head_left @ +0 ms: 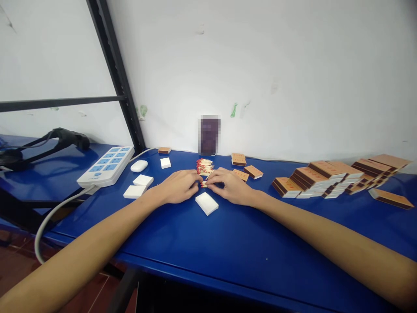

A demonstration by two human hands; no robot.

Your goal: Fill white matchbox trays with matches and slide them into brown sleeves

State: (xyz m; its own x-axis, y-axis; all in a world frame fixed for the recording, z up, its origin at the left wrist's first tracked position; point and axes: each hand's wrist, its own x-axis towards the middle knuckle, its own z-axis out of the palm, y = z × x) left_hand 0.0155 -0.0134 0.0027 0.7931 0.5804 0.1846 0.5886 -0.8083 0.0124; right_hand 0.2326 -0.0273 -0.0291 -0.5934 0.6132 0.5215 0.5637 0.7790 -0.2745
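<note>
Between my two hands, close to the table top, is a small bunch of matches point(203, 184) with red heads pointing left. My left hand point(181, 186) has its fingers curled in at the head end. From the other side, my right hand point(232, 186) pinches the stick end with thumb and forefinger. Just beyond lies a larger pile of red-headed matches point(205, 166), heads to the left. Nearer me, a white matchbox tray point(207, 203) rests on the table, apart from both hands; whether it holds anything is not visible.
More white trays point(138, 186) lie at left, beside a white rounded case point(139, 166) and a power strip point(107, 167). Orange matchboxes point(253, 171) lie behind my right hand, with stacked matchboxes point(321, 176) farther right. A blurred dark rectangle point(209, 135) stands at the wall.
</note>
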